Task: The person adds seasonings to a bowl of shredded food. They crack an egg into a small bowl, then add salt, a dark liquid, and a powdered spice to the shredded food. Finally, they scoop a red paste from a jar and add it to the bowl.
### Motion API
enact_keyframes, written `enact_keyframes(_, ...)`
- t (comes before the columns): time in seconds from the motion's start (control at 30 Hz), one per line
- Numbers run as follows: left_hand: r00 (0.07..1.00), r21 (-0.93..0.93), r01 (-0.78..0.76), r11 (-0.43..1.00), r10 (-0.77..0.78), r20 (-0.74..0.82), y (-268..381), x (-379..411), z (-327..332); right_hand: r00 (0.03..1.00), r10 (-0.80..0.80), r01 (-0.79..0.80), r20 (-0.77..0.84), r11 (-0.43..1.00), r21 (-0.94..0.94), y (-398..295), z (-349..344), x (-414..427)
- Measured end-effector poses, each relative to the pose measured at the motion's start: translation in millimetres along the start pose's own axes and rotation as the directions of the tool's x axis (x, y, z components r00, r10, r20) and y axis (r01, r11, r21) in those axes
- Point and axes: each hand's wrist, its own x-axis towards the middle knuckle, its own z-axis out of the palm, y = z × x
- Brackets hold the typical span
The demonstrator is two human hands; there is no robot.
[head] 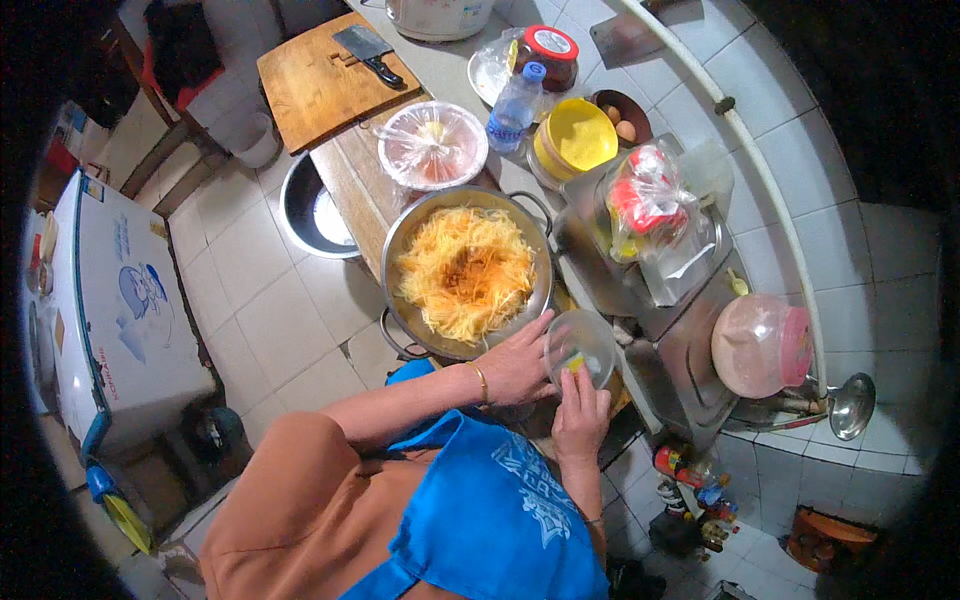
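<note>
My left hand (516, 367) grips a clear round plastic tub (579, 330) by its side, at the right front of a wide steel pan. In my right hand (581, 412) is a small yellow thing (576, 363), perhaps a spoon, inside the tub. What else the tub holds is hard to make out. Pale yellow shreds (435, 255) fill the two-handled pan (390, 311). Reddish-brown seasoning (474, 271) lies in the hollow at their middle.
Behind the pan are a plastic-covered bowl (390, 154), a water bottle (514, 112) and a yellow bowl (579, 135). A cleaver (367, 49) rests on a wooden board (300, 82). At right stand a steel sink (600, 277) and a pink-lidded jar (754, 345).
</note>
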Motion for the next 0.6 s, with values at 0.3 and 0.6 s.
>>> enact_keyframes(0.3,0.904,-0.435,0.271,0.859,-0.382,-0.192,1,-20,-18,0.997,-0.016,0.017,0.08,1.0,-0.014,-3,-9,0)
enact_keyframes(0.6,0.843,-0.443,0.513,0.735,-0.529,0.098,-9,2,11,0.994,-0.044,0.038,0.104,0.997,0.067,2,-5,-7)
